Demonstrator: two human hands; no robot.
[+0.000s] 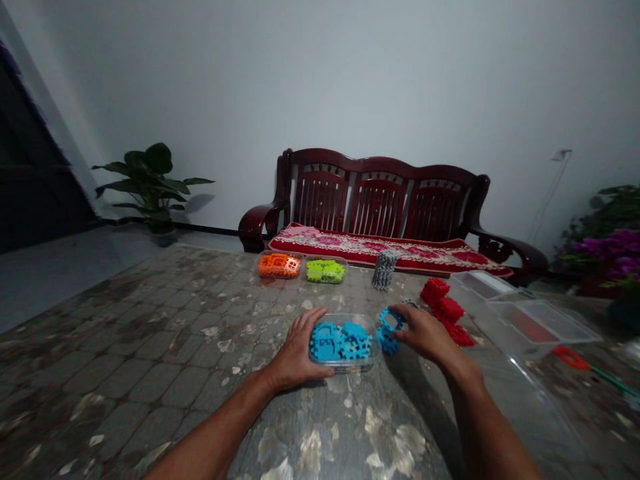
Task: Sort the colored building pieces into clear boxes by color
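Observation:
A clear plastic container [345, 368] filled with blue toothed plastic pieces [340, 341] rests on the table in front of me. My left hand [299, 350] is wrapped around its left side. Just right of the container, my right hand [417, 330] grips a blue gear-like ring [391, 319] between thumb and fingers. More blue pieces [388, 341] show directly under that ring; whether they are joined to it I cannot tell. Red toothed pieces [447, 310] lie in a heap beyond my right hand.
Behind stand a container of orange pieces [279, 265], one of green pieces [325, 271] and a grey gear stack [385, 270]. Clear plastic boxes [540, 320] and an orange-handled tool [570, 358] lie at right. A wooden bench [380, 193] stands past the patterned table [150, 347].

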